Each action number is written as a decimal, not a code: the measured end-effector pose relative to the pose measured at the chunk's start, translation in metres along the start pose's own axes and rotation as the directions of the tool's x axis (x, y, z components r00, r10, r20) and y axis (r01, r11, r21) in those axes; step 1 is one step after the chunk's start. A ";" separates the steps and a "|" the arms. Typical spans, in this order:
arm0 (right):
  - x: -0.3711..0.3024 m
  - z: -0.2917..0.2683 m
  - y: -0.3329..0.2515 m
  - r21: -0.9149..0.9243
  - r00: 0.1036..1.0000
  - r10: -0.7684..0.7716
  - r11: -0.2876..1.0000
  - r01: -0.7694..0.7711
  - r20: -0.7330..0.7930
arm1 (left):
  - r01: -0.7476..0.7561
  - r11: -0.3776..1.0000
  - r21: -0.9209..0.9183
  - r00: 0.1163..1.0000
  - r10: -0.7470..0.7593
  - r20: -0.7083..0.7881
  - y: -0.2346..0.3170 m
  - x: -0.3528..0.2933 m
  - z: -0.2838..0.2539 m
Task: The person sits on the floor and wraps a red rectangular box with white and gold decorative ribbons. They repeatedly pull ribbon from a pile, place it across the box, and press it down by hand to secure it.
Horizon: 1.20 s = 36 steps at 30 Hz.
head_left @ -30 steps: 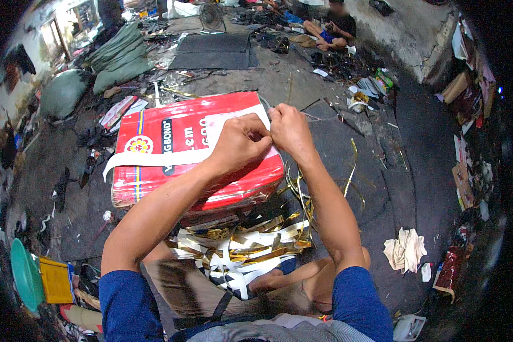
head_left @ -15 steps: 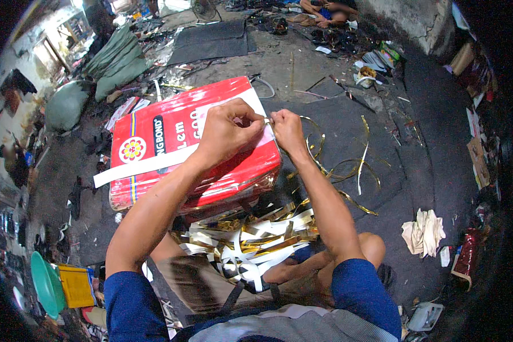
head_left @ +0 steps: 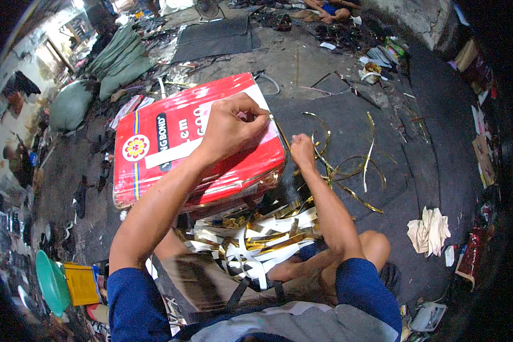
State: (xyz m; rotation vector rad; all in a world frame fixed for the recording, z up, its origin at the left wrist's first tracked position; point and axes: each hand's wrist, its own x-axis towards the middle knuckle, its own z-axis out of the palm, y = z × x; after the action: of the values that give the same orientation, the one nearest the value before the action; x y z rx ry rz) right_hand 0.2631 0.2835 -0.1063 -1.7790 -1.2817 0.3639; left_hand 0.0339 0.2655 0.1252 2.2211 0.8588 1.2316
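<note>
A red rectangular can [head_left: 211,194] with printed markings lies in front of me above my lap. Across its top runs a white strip [head_left: 171,157], which passes under my left hand [head_left: 231,122]. That hand is closed in a pinch, pressing the strip near the can's right edge. Off that edge, my right hand [head_left: 302,151] is closed on the strip's other end, and a thin gold edge of it [head_left: 281,135] shows between the two hands. Many cut white and gold strips [head_left: 256,242] are heaped in my lap.
Curled narrow gold trimmings [head_left: 347,165] lie on the dark floor mat to the right, with a crumpled cream cloth [head_left: 428,232] beyond. A green basin [head_left: 52,283] stands at lower left. Grey-green sacks [head_left: 73,107] sit at far left. Another person [head_left: 330,11] is at the far side.
My right hand has moved right and down, away from the left hand. The white strip has slid rightward across the can, so its left end now lies nearer my left hand.
</note>
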 end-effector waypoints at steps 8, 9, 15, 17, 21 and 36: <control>-0.008 0.022 0.107 -0.423 0.988 0.062 0.906 0.003 0.139 | 0.045 0.999 -0.022 0.999 -0.045 0.004 -0.005 0.006 0.007; -0.004 0.021 0.101 -0.424 0.983 0.074 0.905 0.005 0.169 | 0.014 0.997 -0.073 1.000 -0.016 -0.021 -0.010 0.005 0.003; 0.056 -0.083 0.061 -0.205 0.993 -0.036 0.979 0.013 -0.109 | 0.017 0.994 -0.110 1.000 -0.017 -0.004 -0.006 0.010 0.006; 0.068 -0.095 -0.047 0.407 1.000 0.024 0.913 -0.024 0.005 | 0.097 0.991 -0.090 0.995 -0.097 0.008 -0.007 0.002 0.000; 0.047 -0.101 -0.199 0.346 0.928 -0.260 0.924 0.160 0.265 | 0.056 0.996 -0.063 0.998 -0.057 -0.015 -0.010 0.000 -0.004; 0.025 -0.017 -0.063 0.289 0.984 -0.165 0.947 0.138 0.072 | 0.098 0.994 -0.048 0.995 -0.097 0.027 -0.008 0.005 0.002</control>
State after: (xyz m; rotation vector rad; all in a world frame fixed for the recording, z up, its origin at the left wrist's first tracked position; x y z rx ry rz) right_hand 0.2467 0.3011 -0.0414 -1.4273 -1.3500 0.5226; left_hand 0.0357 0.2746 0.1222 2.1250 0.9058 1.1651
